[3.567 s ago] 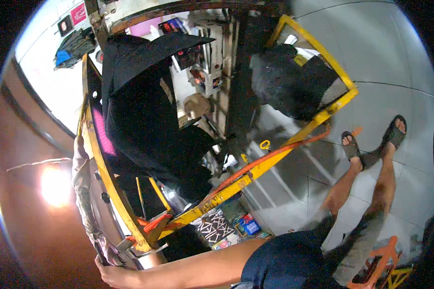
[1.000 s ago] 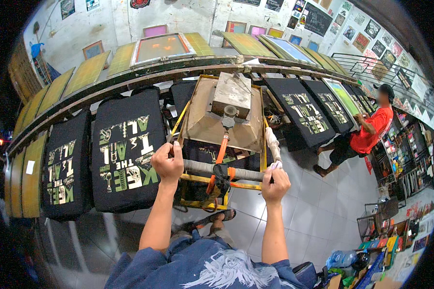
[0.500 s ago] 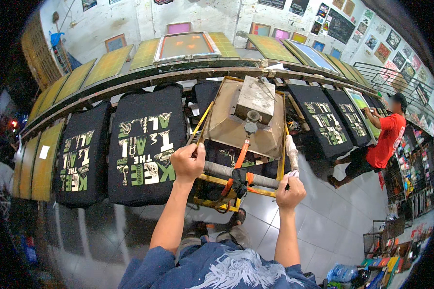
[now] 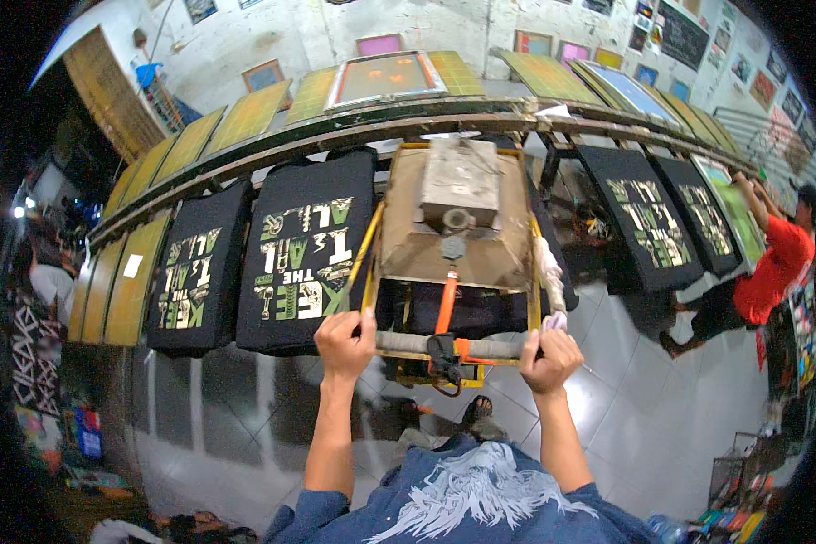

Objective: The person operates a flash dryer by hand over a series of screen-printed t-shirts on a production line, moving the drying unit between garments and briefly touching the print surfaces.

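Note:
My left hand (image 4: 345, 345) is closed round the left end of a grey wrapped handlebar (image 4: 492, 349). The right end of that bar is in my right hand (image 4: 549, 359). The bar belongs to a heater cart with a yellow metal frame (image 4: 366, 263). On the frame sits a wide metal heater hood (image 4: 403, 249) topped by a boxy housing (image 4: 462, 172). An orange hose (image 4: 446, 304) runs from the hood's fitting to the bar, where black wrapping binds it. A dark shirt lies partly hidden beneath the hood. White cloth wraps the right frame post (image 4: 549, 272).
Black printed T-shirts (image 4: 306, 249) lie on boards to the left, with others (image 4: 642, 222) to the right. A long rail (image 4: 245, 163) and leaning yellowish panels (image 4: 249, 118) run behind. At right a person in a red shirt (image 4: 775, 272) works at a green-toned panel (image 4: 737, 213).
The heater cart has swung straighter and shifted left relative to the shirts, with both my hands still on its bar. My view has turned left. The other person's arms are raised higher.

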Demonstrator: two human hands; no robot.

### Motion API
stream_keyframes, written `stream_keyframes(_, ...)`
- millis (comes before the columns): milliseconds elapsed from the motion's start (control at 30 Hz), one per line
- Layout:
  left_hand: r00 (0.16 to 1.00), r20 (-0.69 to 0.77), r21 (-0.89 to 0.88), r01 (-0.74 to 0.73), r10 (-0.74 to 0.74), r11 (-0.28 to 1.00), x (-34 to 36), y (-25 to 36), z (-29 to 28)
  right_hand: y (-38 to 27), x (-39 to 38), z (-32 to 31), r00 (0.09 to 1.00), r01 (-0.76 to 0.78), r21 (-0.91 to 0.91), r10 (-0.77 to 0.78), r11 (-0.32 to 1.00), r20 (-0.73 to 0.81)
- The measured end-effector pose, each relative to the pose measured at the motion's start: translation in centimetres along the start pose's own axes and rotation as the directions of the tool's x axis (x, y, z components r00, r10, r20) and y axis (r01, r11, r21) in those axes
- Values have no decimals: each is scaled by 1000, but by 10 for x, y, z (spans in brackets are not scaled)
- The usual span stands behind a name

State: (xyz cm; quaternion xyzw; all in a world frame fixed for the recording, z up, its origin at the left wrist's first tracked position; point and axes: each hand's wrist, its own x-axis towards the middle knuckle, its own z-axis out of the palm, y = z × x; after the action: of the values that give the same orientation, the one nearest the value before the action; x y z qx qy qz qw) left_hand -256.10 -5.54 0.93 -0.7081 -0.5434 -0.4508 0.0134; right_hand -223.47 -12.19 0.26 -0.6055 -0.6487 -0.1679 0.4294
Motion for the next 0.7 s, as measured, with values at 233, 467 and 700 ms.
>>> stream_keyframes(233, 990, -61, 135, 134, -127, 982, -31, 17, -14, 19, 18, 14, 994, 98, 223, -83, 970, -74)
stream_keyframes(467, 975, -97, 188, 213, -198, 959, -34, 27, 7, 56, 37, 43, 986, 149, 284, -121, 947, -114)
stream_keyframes(700, 958, -134, 216, 276, -252, 936, -30, 24, 23, 70, 55, 58, 989, 146, 330, -133, 933, -61)
